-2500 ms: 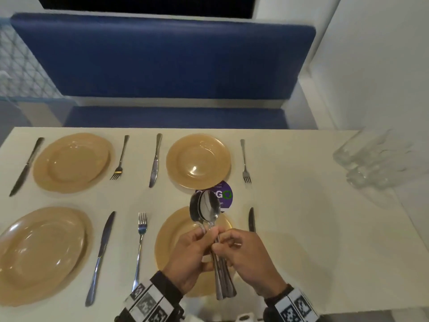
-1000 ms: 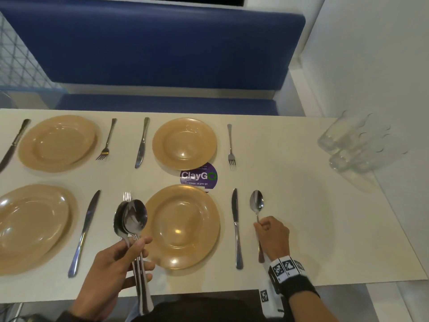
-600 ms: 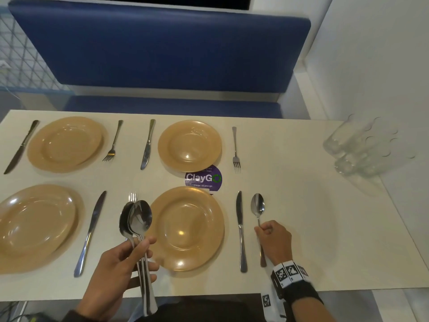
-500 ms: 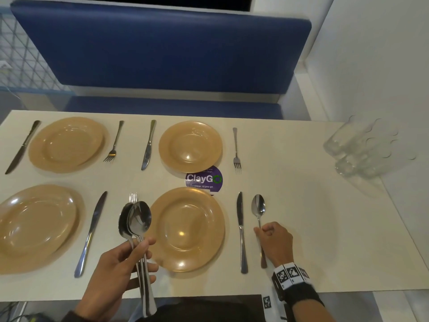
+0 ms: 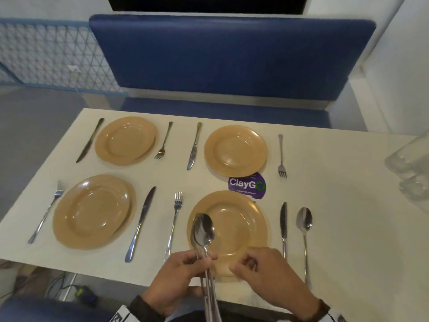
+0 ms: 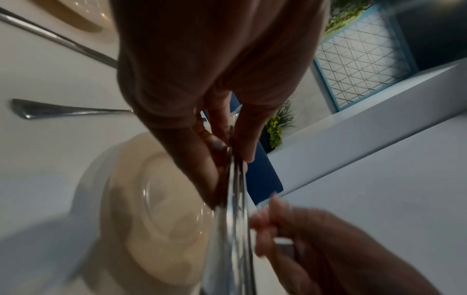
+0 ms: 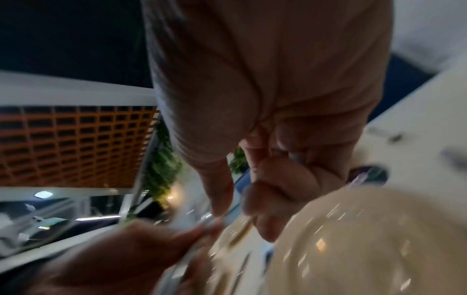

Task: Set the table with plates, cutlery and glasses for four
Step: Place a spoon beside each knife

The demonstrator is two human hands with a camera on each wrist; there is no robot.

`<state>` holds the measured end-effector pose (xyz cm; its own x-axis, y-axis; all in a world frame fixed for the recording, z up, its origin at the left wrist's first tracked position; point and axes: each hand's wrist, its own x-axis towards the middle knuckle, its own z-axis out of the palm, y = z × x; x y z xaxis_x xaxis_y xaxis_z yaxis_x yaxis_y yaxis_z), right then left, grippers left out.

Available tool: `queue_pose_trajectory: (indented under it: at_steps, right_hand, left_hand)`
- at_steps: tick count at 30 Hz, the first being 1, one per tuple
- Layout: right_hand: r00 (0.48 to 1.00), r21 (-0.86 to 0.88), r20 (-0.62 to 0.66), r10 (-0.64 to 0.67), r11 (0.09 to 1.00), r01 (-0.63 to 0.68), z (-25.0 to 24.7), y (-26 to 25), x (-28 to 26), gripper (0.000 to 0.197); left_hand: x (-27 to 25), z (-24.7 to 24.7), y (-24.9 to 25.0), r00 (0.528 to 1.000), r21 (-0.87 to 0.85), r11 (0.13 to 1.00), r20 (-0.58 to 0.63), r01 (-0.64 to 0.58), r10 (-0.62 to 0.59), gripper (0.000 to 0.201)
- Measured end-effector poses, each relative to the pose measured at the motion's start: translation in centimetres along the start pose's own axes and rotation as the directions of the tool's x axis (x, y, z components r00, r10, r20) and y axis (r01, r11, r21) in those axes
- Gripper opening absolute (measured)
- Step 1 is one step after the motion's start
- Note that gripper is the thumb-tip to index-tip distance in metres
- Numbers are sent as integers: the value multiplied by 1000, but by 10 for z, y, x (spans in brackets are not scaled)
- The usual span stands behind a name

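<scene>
My left hand grips a bundle of spoons by the handles, bowls up, over the near right plate. In the left wrist view its fingers pinch the spoons' handles. My right hand hovers just right of those handles with its fingers curled and nothing in it. One spoon lies on the table right of the knife. The other plates are the near left, far left and far right, each with a knife and a fork beside it.
Several clear glasses stand clustered at the table's right edge by the wall. A purple ClayGo sticker lies between the two right plates. A blue bench runs behind the table.
My right hand let go of the spoon beside the near right knife and moved left to the bundle. My left hand brought the spoons right, from over the fork to over the plate.
</scene>
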<state>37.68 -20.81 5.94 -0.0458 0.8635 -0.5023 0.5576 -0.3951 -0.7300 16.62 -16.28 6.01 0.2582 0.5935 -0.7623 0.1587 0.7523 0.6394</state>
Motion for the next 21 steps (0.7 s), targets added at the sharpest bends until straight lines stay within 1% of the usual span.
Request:
queue_pose_trajectory:
  at_steps: [1,2,4,7,9,12,14,15,18,21]
  right_hand:
    - [996,32,84,-34,999,32,14,-12,2,23]
    - [990,64,123,-72,996,64,26,-19,5,22]
    - [986,103,128,-107,990,94,43,-28,14,17]
    - [990,156,127,-65,987,45,52,-39,24,21]
    - [989,185,131,-67,982,42,55,-48,31,20]
    - [988,221,139,-71,974,39,61,-70,41,21]
    - [988,239,144,-59,971,24,70,-88,50,20]
    - [990,236,127,-57,971,25,76,-97,55,19]
    - [999,229,9,-49,972,45,99,-117,70,8]
    - [994,273,-106,18,962,12,125,-129,83,19]
  left_hand:
    - [0,1,-1,1000,15,1000,14,-2,2,14]
    - [-2,2,-1,1000,13,1000,23,-1,1,14]
    - [-5,-1,-1,1000,-28,1000,-1,7,-7,14]
    - [-9,-15,1,998,-71,997,-66,-27,23,13]
    - [-9,-29,3,997,-91,994,-61,-61,55,13]
    - [-7,-57,8,995,-135,985,-8,-104,104,15]
    - [-5,-81,13,990,-155,978,-20,-141,139,16]
    - [-3,-95,14,987,-166,973,-43,-159,154,16]
    - [5,-148,20,975,-167,965,-127,-202,182,20]
    - [11,-211,30,970,-193,957,-151,-217,190,22]
